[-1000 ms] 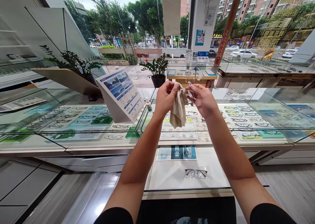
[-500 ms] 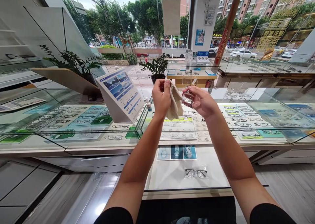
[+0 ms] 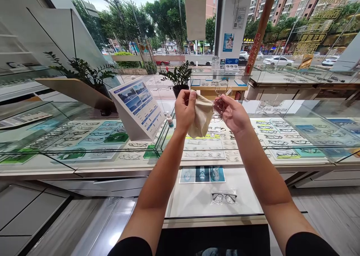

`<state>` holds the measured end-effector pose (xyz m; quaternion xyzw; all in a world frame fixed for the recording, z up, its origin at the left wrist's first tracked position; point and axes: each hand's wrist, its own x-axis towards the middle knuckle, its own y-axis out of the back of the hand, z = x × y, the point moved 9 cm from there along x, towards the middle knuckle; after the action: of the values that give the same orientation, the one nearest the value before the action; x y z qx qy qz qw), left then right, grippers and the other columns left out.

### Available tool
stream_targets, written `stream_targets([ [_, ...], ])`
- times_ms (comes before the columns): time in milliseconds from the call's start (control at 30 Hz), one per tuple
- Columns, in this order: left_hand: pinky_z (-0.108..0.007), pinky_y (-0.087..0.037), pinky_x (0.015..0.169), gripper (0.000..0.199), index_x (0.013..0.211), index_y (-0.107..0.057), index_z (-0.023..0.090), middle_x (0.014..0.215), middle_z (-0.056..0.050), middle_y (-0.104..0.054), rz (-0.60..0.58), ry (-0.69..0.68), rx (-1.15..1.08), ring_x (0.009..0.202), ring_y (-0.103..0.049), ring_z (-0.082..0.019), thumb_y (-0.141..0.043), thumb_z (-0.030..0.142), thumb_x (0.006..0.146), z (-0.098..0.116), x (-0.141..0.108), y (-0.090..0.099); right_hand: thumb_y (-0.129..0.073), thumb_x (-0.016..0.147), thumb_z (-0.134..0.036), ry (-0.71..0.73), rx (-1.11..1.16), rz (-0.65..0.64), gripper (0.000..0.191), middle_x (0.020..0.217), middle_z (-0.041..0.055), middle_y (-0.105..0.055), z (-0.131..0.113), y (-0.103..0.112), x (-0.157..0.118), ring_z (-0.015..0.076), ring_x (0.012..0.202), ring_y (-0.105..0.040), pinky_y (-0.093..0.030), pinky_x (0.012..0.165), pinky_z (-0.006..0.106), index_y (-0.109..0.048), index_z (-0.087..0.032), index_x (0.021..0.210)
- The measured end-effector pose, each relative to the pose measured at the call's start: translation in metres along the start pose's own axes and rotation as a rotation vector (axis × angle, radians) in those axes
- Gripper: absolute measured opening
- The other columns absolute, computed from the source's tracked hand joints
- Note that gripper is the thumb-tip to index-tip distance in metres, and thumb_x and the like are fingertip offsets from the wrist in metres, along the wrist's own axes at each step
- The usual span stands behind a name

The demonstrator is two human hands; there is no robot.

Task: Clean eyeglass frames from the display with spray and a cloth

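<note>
left hand (image 3: 185, 113) grip: pinching beige cloth (image 3: 203, 116), just above frame centre | right hand (image 3: 235, 116) grip: clamping glasses (image 3: 218, 107), just right of it (touching? can't tell) | tip: bracing rim, pressing lightly probably working best

I hold one cloth (image 3: 201, 117) and one pair of glasses (image 3: 218, 107), and count one dark-framed pair (image 3: 224, 196) on the near desk (image 3: 191, 199), one bottle (image 3: 170, 119), one folded sign (image 3: 139, 107) and two potted plants (image 3: 179, 75) (image 3: 87, 74).
</note>
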<state>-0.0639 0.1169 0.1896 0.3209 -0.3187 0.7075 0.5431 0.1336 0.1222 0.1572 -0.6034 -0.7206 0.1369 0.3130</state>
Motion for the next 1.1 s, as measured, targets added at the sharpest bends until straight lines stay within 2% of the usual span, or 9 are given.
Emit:
stream_targets([
  [200, -0.029, -0.046, 0.072, 0.036, 0.090, -0.066, 0.023, 0.083, -0.001, -0.064, -0.021, 0.013, 0.050, 0.077, -0.057, -0.015, -0.070, 0.055, 0.104, 0.002, 0.002, 0.003, -0.098, 0.076, -0.037, 0.023, -0.039, 0.020, 0.023, 0.092, -0.0019, -0.081, -0.004, 0.007, 0.002, 0.0124, 0.087, -0.071, -0.060, 0.093, 0.030, -0.079, -0.025, 0.083],
  [300, -0.029, -0.047, 0.073, 0.028, 0.088, -0.065, 0.021, 0.083, -0.001, -0.067, -0.045, 0.064, 0.076, 0.076, -0.059, -0.015, -0.071, 0.044, 0.104, 0.000, 0.001, 0.001, -0.101, 0.070, -0.043, -0.024, -0.086, 0.059, 0.031, 0.095, -0.0023, -0.081, 0.001, 0.009, 0.001, 0.0143, 0.090, -0.071, -0.058, 0.083, 0.030, -0.079, -0.026, 0.083],
  [433, -0.029, -0.045, 0.072, 0.022, 0.086, -0.062, 0.021, 0.080, 0.000, -0.065, -0.095, 0.165, 0.145, 0.074, -0.059, -0.015, -0.068, 0.033, 0.103, -0.003, -0.003, -0.005, -0.098, 0.070, -0.050, -0.079, -0.161, 0.079, 0.033, 0.102, -0.0015, -0.083, 0.007, 0.008, -0.001, 0.0175, 0.096, -0.072, -0.053, 0.073, 0.030, -0.079, -0.028, 0.085],
  [600, -0.031, -0.039, 0.069, 0.025, 0.081, -0.058, 0.021, 0.075, 0.001, -0.062, -0.195, 0.294, 0.218, 0.070, -0.055, -0.015, -0.065, 0.030, 0.103, -0.007, -0.011, -0.017, -0.101, 0.065, -0.049, -0.055, -0.147, 0.070, 0.037, 0.097, -0.0027, -0.083, 0.009, 0.005, -0.001, 0.0162, 0.093, -0.073, -0.053, 0.075, 0.029, -0.079, -0.028, 0.085],
  [767, -0.031, -0.038, 0.070, 0.026, 0.081, -0.055, 0.021, 0.075, 0.002, -0.059, -0.254, 0.343, 0.197, 0.072, -0.054, -0.016, -0.064, 0.027, 0.105, -0.004, -0.015, -0.027, -0.102, 0.064, -0.047, 0.000, -0.159, 0.055, 0.036, 0.092, -0.0012, -0.083, 0.006, 0.004, 0.001, 0.0159, 0.087, -0.073, -0.058, 0.080, 0.030, -0.081, -0.027, 0.084],
  [1100, -0.030, -0.035, 0.066, 0.030, 0.082, -0.052, 0.022, 0.073, 0.003, -0.054, -0.297, 0.308, 0.051, 0.068, -0.048, -0.014, -0.066, 0.029, 0.107, -0.002, -0.020, -0.041, -0.104, 0.061, -0.048, 0.119, -0.159, 0.107, 0.039, 0.087, -0.0008, -0.082, -0.001, 0.008, 0.003, 0.0146, 0.083, -0.071, -0.060, 0.085, 0.029, -0.080, -0.024, 0.081],
])
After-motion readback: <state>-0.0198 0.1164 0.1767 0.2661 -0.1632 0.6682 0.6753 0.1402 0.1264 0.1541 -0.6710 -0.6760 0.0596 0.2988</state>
